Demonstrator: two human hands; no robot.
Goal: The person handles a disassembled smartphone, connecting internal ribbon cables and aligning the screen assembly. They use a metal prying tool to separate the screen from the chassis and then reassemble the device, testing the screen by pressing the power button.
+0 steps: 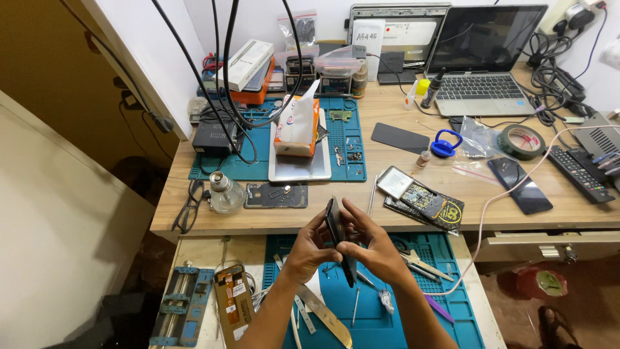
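Note:
Both my hands hold a dark phone (337,227) edge-on above the pull-out drawer. My left hand (309,249) grips its left side with the thumb on the upper edge. On the other side, my right hand (374,249) has its fingers wrapped across the phone's face. Below them lies a blue work mat (387,317) with tweezers, metal pry tools and a screwdriver scattered on it. A phone frame (276,195) lies on the desk just beyond my hands.
On the wooden desk (400,158) stand a tissue box (297,126) on a white tray, a laptop (481,61), tape roll (522,141), a second phone (520,184), a glass bottle (226,190), eyeglasses (188,207) and hanging black cables (223,84). A blue clamp jig (181,304) sits in the drawer's left.

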